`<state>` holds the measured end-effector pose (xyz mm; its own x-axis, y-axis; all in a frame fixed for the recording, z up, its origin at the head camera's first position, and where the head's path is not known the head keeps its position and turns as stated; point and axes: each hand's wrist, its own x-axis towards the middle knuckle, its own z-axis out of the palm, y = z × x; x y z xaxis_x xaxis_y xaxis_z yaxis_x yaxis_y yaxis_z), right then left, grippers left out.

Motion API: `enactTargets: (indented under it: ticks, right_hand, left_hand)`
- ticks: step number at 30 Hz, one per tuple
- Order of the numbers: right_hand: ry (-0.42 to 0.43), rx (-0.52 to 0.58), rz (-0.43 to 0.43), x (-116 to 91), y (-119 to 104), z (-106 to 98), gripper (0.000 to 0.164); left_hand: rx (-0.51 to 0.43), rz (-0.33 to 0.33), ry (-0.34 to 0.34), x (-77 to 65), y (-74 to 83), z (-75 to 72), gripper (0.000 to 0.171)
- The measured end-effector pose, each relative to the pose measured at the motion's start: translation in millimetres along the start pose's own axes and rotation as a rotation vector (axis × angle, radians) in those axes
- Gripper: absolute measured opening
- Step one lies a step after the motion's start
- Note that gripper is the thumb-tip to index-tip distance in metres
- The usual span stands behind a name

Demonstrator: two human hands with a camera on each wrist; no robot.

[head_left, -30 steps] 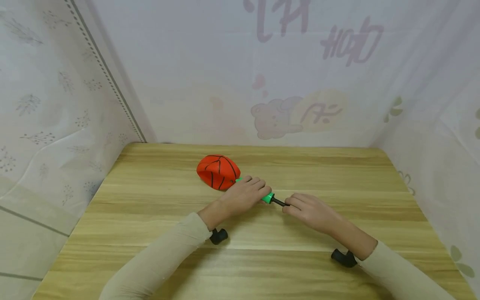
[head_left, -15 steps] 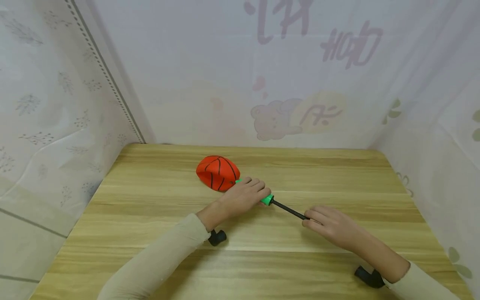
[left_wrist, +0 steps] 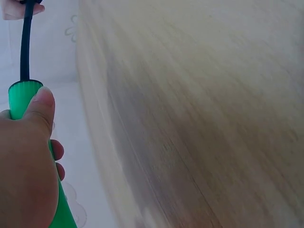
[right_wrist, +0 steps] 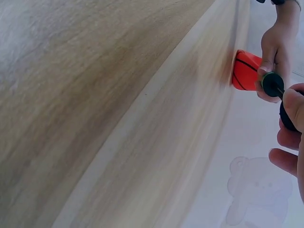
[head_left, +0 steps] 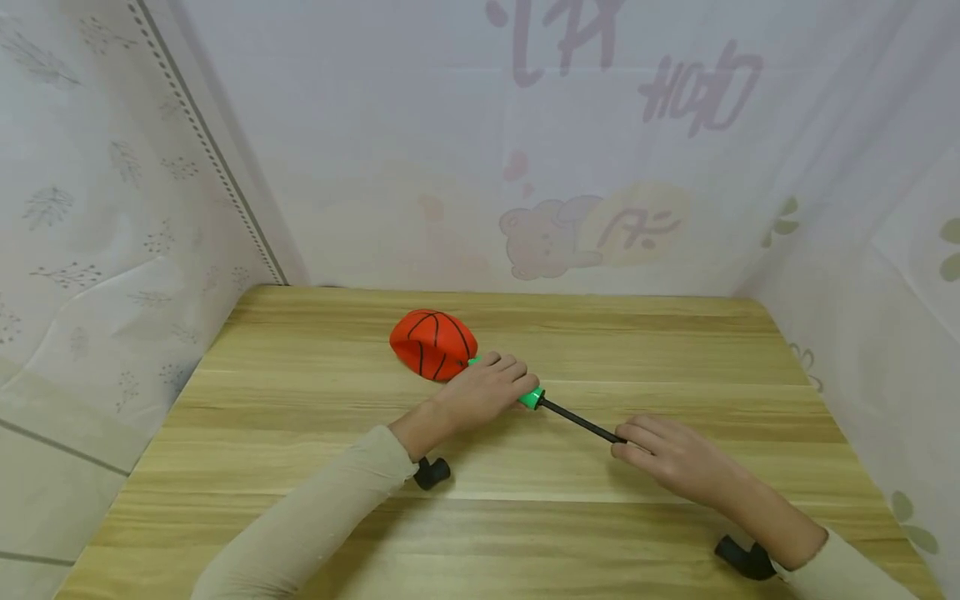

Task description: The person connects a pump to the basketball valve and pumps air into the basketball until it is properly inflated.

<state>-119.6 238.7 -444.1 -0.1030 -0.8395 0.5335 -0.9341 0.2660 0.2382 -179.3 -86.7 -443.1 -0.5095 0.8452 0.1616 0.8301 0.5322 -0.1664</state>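
Note:
A partly deflated orange-red ball (head_left: 435,343) with black basketball lines and a deep dent lies on the wooden table. Touching its right side is the tip of a green hand pump (head_left: 531,397). My left hand (head_left: 483,392) grips the green barrel, thumb along it near the black end cap in the left wrist view. From the barrel a long stretch of black rod (head_left: 577,418) sticks out toward the right. At its far end my right hand (head_left: 667,458) holds the black handle (right_wrist: 287,116), mostly hidden by the fingers in the head view.
The wooden table (head_left: 300,400) meets a pale printed cloth wall (head_left: 390,167) at the back, with more cloth at both sides. Black camera mounts (head_left: 432,473) hang under both wrists, close above the tabletop.
My right hand has pulled the handle away to the lower right, so much more black rod shows; in the last half second it barely moves. The left hand and ball stay put.

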Motion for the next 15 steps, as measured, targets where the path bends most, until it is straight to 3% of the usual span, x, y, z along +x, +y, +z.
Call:
enactTargets:
  ticks: [5, 15]
  right_hand:
    - [-0.012, 0.007, 0.014, 5, 0, 1, 0.038]
    - [-0.131, 0.055, 0.040, 35, 8, 22, 0.039]
  left_hand:
    - [0.031, 0.012, -0.010, 0.5, 2.8, -1.3, 0.026]
    - [0.057, -0.005, -0.009, 0.3, 3.9, -4.0, 0.029]
